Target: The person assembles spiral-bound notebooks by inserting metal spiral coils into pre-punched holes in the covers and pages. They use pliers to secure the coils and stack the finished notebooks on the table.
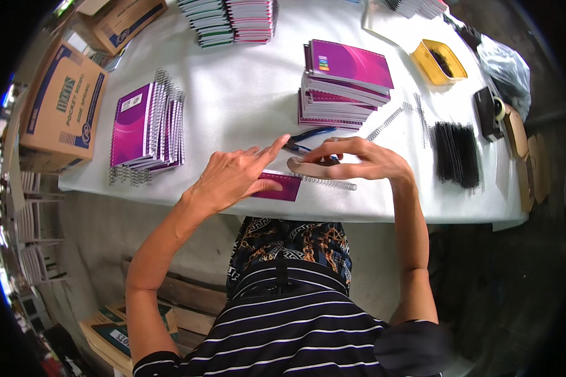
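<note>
A purple notebook (282, 188) lies at the table's near edge in front of me. My left hand (229, 179) holds it, thumb across the cover and index finger stretched out past its far edge. A thin wire coil (330, 183) runs from the notebook's far edge out to the right. My right hand (361, 162) bends over this coil with curled fingers; a tan covering or strip (309, 169) shows at its fingertips and partly hides the contact. Just beyond both hands rest pliers (313, 133) with blue handles, their jaws partly hidden by my left index finger.
Stacks of purple notebooks stand beyond my right hand (349, 69) and at left, the left ones (132, 125) with coils. Loose coils (387, 122), a bundle of black coils (456, 154) and a yellow tub (439, 61) are at right. Cardboard boxes (63, 103) line the left side.
</note>
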Available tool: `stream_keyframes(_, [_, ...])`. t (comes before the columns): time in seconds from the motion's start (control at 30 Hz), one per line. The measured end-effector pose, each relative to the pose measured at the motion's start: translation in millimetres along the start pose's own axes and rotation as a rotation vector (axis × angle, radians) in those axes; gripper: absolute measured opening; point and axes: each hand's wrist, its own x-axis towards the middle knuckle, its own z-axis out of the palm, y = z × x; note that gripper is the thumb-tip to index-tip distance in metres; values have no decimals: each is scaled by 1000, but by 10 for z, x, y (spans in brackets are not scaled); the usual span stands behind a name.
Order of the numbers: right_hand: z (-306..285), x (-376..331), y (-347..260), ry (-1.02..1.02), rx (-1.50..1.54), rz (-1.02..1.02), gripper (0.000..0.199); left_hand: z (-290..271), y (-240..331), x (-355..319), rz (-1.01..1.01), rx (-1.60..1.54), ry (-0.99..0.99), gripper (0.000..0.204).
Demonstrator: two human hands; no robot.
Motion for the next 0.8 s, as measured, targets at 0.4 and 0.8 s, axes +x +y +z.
stream_keyframes(0.4, [116,176,-36,-37,-78,180,76,-21,29,37,-42,42,13,89])
stream_keyframes(0.8, [145,159,41,17,266,-92,57,71,-44,-132,-16,120,220,61])
